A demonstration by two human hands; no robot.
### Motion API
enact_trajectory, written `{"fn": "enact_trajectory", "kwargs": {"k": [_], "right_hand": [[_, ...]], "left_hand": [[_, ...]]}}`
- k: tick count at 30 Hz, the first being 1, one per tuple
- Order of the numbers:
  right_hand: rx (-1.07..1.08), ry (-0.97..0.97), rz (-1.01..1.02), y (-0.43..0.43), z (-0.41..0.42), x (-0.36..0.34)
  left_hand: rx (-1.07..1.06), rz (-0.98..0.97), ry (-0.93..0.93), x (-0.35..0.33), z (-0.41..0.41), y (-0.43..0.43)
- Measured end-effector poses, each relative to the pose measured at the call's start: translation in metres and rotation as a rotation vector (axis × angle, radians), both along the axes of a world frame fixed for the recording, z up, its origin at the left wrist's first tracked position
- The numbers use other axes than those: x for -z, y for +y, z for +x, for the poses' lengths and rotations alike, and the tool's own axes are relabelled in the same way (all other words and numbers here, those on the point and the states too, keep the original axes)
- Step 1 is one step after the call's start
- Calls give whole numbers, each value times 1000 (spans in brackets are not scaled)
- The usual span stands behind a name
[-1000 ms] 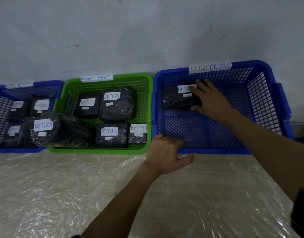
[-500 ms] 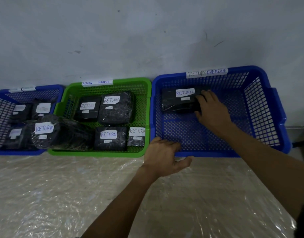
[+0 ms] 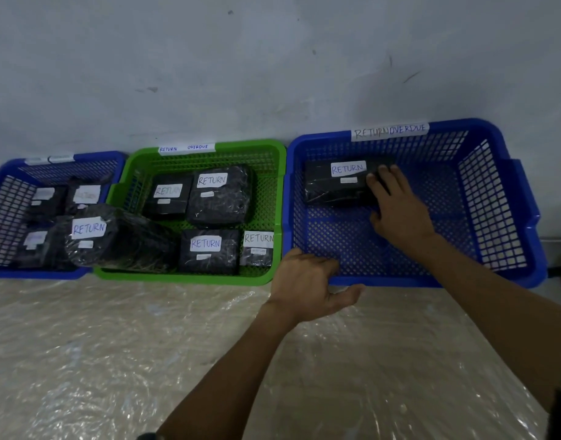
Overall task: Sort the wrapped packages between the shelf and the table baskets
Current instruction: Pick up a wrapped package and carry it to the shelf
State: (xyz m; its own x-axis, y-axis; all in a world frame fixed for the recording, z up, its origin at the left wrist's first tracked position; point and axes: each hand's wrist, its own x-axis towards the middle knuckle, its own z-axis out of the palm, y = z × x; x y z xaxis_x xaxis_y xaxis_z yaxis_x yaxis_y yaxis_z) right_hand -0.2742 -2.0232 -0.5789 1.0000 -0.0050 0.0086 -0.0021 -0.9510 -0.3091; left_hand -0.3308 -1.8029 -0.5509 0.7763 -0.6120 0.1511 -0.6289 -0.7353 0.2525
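The large blue basket [image 3: 399, 281] stands at the right of a row of 3 baskets, pushed against the grey wall [image 3: 272, 74], on a table covered with a clear plastic sheet [image 3: 114, 360]. A tape label [image 3: 389, 131] on its far rim reads "RETURN OVERDUE".

Inside lies only 1 black wrapped package [image 3: 333, 192], marked "RETURN", in the far left corner, close to both walls. This corner position probably leaves the rest of the floor free for more packages.

The right hand [image 3: 399, 214] is inside the basket with its fingers nearly straight and their tips resting on the right end of this package. It presses or touches the package and is not closed around it. It seems to be settling the package into the corner.

The left hand [image 3: 304, 287] grips the near left corner of the same basket, with its fingers curled over the rim and its thumb below. Most likely this keeps the light basket from sliding on the smooth sheet.

The green basket [image 3: 190, 278] in the middle holds several "RETURN" packages. 1 bulky package [image 3: 120, 246] lies across the border to the small blue basket [image 3: 34, 274]. No shelf is in view.
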Motion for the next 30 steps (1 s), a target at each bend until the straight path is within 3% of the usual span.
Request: {"fn": "enact_trajectory", "kwargs": {"k": [8,11,14,17,21,27,30], "right_hand": [[-50,191,-68,-3,2,-27],[-19,190,0,3,-10,-51],[-51,210,43,13,-30,-77],[-64,196,76,27,-53,-104],[-16,132,85,64,-88,-145],[-11,42,202,176,-159,-182],[-55,162,186,256,-197,-193]], "left_hand": [[9,-2,21,-11,-1,0],[39,46,117,-18,0,3],[61,-68,234,-28,-6,10],[55,-173,221,-41,-22,28],[48,-129,204,-63,-57,80],[-124,85,582,-111,-134,214],[-239,34,647,-124,-174,297]]}}
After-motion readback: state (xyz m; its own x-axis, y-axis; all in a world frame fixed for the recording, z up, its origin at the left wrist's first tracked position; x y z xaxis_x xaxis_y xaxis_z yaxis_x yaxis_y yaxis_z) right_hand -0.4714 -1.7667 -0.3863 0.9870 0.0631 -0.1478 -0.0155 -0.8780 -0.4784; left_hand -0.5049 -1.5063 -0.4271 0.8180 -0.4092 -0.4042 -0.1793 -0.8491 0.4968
